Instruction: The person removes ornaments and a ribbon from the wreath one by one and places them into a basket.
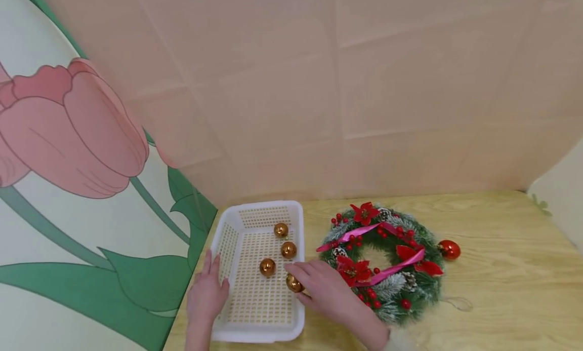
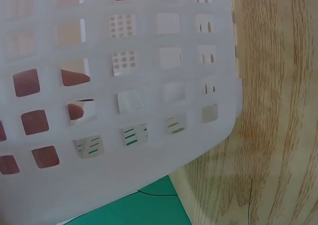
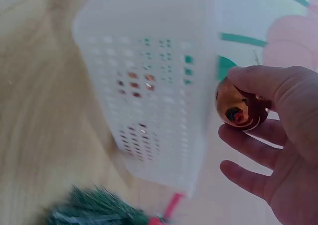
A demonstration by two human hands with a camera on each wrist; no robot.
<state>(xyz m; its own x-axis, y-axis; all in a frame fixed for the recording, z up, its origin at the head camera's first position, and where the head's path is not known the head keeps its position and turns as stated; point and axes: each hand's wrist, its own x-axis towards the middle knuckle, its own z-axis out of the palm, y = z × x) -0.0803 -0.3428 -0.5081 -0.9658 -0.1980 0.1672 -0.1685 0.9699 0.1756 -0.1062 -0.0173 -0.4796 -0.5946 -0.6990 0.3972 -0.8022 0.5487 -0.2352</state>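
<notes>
My right hand pinches a shiny copper-gold Christmas ball between thumb and fingers, over the right side of a white perforated plastic basket. Inside the basket lie three like balls: one ball toward the back, a second ball just in front of it, and a third ball nearer the middle. At the basket's left rim rests my left hand, its fingers fairly straight. The left wrist view is mostly filled by the basket wall, with bits of skin showing through its holes.
Right of the basket lies a green Christmas wreath with red flowers, berries, pinecones and pink ribbon. A red ball touches or nearly touches its right edge. A thin cord loop lies near it on the wooden table. Walls border the back and left.
</notes>
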